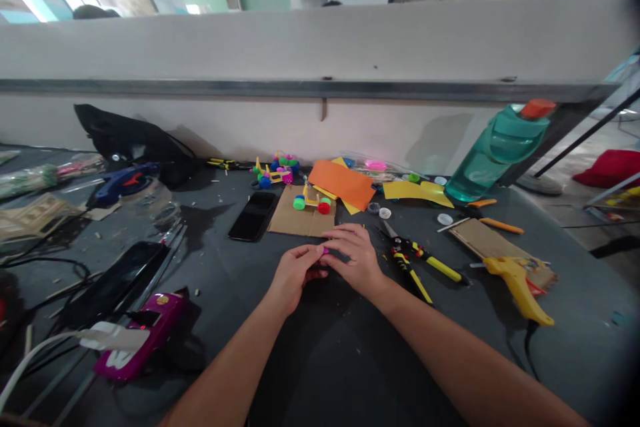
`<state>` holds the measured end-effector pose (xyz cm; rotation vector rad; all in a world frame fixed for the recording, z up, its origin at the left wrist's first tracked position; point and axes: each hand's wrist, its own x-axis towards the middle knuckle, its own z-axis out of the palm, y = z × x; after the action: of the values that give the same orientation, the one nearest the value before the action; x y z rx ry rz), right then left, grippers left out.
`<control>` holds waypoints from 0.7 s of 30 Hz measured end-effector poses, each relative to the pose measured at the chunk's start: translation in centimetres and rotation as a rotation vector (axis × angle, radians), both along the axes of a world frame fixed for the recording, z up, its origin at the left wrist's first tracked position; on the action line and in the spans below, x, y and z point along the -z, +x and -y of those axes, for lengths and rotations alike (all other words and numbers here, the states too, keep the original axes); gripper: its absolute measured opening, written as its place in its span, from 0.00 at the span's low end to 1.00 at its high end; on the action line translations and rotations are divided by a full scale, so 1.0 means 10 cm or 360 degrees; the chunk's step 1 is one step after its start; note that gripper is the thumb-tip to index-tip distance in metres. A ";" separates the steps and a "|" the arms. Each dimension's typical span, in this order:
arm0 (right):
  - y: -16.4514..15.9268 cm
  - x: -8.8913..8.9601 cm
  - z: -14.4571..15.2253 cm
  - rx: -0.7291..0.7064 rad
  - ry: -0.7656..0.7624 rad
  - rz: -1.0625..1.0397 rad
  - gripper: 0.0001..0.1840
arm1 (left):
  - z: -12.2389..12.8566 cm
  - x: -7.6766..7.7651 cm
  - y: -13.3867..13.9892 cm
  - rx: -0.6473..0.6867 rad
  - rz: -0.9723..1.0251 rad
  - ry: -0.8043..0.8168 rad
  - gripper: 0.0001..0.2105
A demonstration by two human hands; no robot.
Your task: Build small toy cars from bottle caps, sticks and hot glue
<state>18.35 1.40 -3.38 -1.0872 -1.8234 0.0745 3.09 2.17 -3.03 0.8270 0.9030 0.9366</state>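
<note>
My left hand and my right hand meet above the dark table, fingertips closed together on a small purple piece. Fingers cover most of it, so its kind cannot be made out. Just beyond them lies a square of cardboard. On it is a small yellow model with a green round end and a red one. To the right of my right hand rest yellow-handled snips, blades pointing away from me.
At left are a black phone, a purple power strip and cables. Behind lie orange paper, yellow paper and colourful models. At right are a teal bottle, a yellow glue gun and a cardboard strip.
</note>
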 end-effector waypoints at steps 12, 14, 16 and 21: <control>0.00 0.01 0.00 0.0006 -0.0014 0.0032 0.06 | -0.01 0.01 -0.02 -0.0002 0.0006 -0.0025 0.11; 0.00 0.01 0.00 0.0009 -0.0020 0.0025 0.06 | -0.02 0.01 -0.02 -0.0009 0.0005 -0.0028 0.10; 0.00 0.01 0.00 0.0008 -0.0013 0.0039 0.06 | -0.02 0.01 -0.02 -0.0017 -0.0002 -0.0023 0.10; 0.01 0.02 -0.01 0.0034 0.0011 0.0026 0.05 | -0.02 0.01 -0.01 -0.0044 0.0019 -0.0050 0.12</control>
<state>18.44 1.51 -3.55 -1.1053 -1.8248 0.0471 2.95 2.37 -3.09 0.7833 0.9188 0.9483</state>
